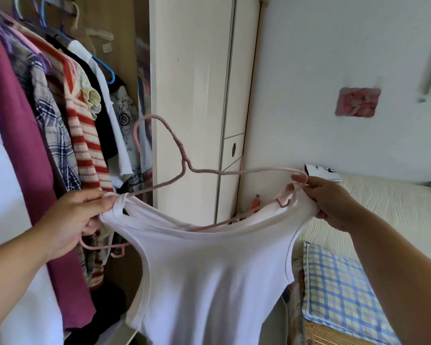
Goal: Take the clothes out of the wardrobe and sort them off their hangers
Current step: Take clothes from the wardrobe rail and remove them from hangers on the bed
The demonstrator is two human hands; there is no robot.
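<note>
standing open at the left, the wardrobe point(192, 95) holds a row of clothes point(47, 120) on its rail. in front of it a white top point(204, 282) hangs spread between both hands, threaded on a pink hanger point(179, 145) whose hook tilts up-left. the left hand point(75, 220) pinches one strap; the right hand point(331, 202) grips the other strap and the hanger's end.

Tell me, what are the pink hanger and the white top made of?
The hanger looks like thin metal wire with a matte pink coating, probably plastic: it is slim, bent, and twisted at the neck. The top looks like soft, stretchy knit cloth, maybe cotton: it sags and folds.
</note>
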